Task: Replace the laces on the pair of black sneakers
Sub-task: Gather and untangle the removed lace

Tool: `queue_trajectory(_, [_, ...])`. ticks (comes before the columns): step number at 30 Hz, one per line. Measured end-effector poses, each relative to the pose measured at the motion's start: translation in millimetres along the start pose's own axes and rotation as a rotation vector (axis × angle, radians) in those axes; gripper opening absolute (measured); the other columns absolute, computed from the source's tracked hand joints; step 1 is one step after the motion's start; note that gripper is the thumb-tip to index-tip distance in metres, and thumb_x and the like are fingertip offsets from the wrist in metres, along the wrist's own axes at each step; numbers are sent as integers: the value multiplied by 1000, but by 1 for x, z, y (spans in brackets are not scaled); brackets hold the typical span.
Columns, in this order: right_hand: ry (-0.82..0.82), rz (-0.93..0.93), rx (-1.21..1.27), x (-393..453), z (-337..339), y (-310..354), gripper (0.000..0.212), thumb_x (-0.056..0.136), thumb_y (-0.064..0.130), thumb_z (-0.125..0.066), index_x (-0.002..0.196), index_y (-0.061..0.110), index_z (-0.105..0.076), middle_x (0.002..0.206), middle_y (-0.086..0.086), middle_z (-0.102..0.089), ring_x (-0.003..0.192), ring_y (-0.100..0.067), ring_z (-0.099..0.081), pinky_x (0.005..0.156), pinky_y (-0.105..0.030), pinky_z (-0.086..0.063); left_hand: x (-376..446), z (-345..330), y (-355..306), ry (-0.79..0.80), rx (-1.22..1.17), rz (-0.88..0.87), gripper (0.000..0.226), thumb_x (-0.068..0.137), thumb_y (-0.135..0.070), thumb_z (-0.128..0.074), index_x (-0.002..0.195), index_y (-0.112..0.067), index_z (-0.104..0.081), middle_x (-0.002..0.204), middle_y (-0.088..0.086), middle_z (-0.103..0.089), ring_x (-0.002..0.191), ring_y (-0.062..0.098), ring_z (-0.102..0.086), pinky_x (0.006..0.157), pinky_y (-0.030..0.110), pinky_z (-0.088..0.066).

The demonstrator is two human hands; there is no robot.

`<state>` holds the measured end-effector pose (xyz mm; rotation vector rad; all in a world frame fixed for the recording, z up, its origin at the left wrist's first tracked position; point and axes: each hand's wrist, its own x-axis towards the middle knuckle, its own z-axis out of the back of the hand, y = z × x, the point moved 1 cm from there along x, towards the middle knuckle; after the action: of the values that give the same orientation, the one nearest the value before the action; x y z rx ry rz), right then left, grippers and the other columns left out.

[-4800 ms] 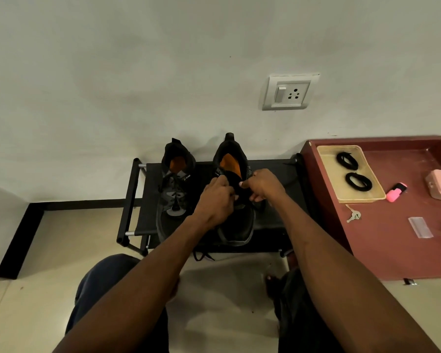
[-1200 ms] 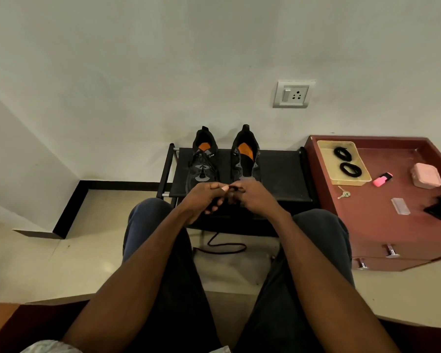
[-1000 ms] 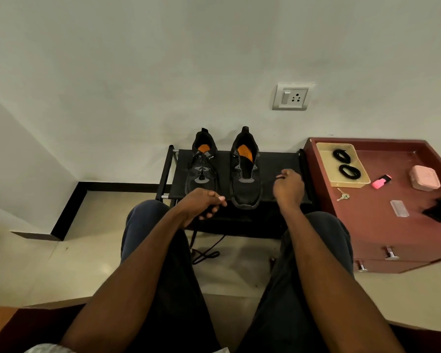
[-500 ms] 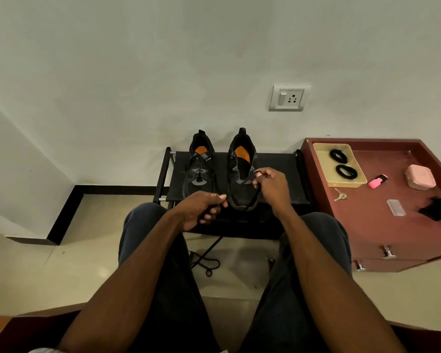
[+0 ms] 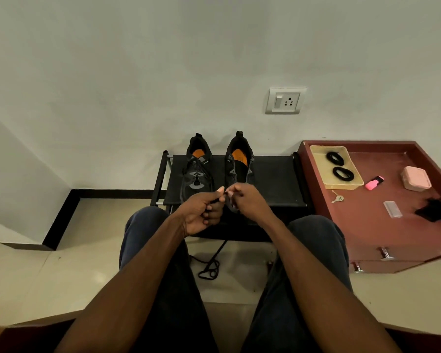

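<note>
Two black sneakers with orange insoles stand side by side on a black shoe rack (image 5: 273, 184). The left sneaker (image 5: 197, 169) is laced. The right sneaker (image 5: 239, 161) shows open eyelets with no lace across them. My left hand (image 5: 204, 212) and my right hand (image 5: 247, 202) meet in front of the sneakers' toes, and both pinch an old black lace (image 5: 211, 266) that hangs down to a loose heap on the floor between my knees. Two coiled black laces (image 5: 339, 165) lie in a beige tray (image 5: 316, 154).
A red-brown low cabinet (image 5: 382, 235) on the right carries the tray, a key (image 5: 337, 198), a pink highlighter (image 5: 374, 182), a pink box (image 5: 415, 178), a clear plastic piece (image 5: 392, 209) and a black bundle (image 5: 437, 211). A wall socket (image 5: 285, 100) sits above.
My right hand drew the lace out to the right, then came back to meet my left hand. The lace's loose end has piled up on the floor.
</note>
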<state>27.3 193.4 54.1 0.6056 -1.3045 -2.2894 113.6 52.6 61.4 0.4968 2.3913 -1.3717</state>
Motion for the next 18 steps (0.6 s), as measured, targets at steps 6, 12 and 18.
queue_trajectory(6, [521,-34,-34,-16,-13,13,21,102,18,-55,96,9,-72,65,1,-55,56,-6,-49,56,-18,-42,8,8,-10,-193,-329,-375,21,104,-14,-37,94,-10,-55,66,-2,-43,56,10,-37,52,23,-34])
queue_trajectory(12, [283,-61,660,-12,22,20,17,100,12,-55,90,6,-69,67,-2,-53,56,-9,-43,51,-19,-35,11,7,3,-369,515,-250,29,106,-22,-39,88,-20,-62,69,-1,-52,62,12,-43,58,26,-35])
queue_trajectory(18, [-133,-120,420,4,23,-1,20,100,14,-56,85,8,-68,66,-4,-55,58,-14,-46,51,-25,-37,7,-9,5,-39,244,-29,40,107,-34,-32,85,-12,-57,62,0,-37,56,14,-29,54,27,-25])
